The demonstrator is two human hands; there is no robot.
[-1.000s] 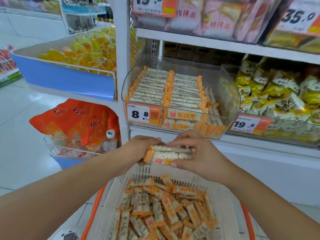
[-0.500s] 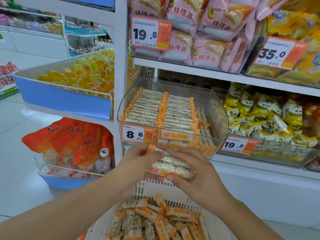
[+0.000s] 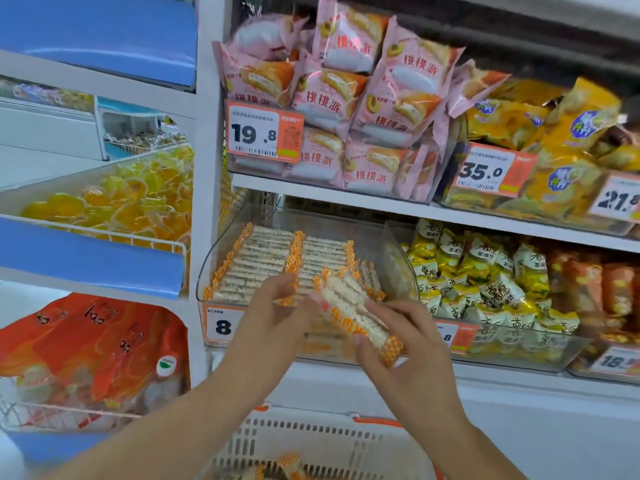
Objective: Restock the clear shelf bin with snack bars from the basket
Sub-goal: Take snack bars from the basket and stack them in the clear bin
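Both hands (image 3: 273, 317) (image 3: 408, 344) hold snack bars (image 3: 353, 306) between them; tilted.

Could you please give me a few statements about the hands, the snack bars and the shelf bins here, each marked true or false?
1. The right hand holds a stack of snack bars. True.
2. The clear shelf bin is empty. False: neat rows of bars already fill much of it.
3. The stack is being held in front of the bin, above the basket. True.
4. The pink packets sit on the shelf below the bin. False: they are on the shelf above.
5. The left hand rests on the basket rim. False: it is raised beside the stack.
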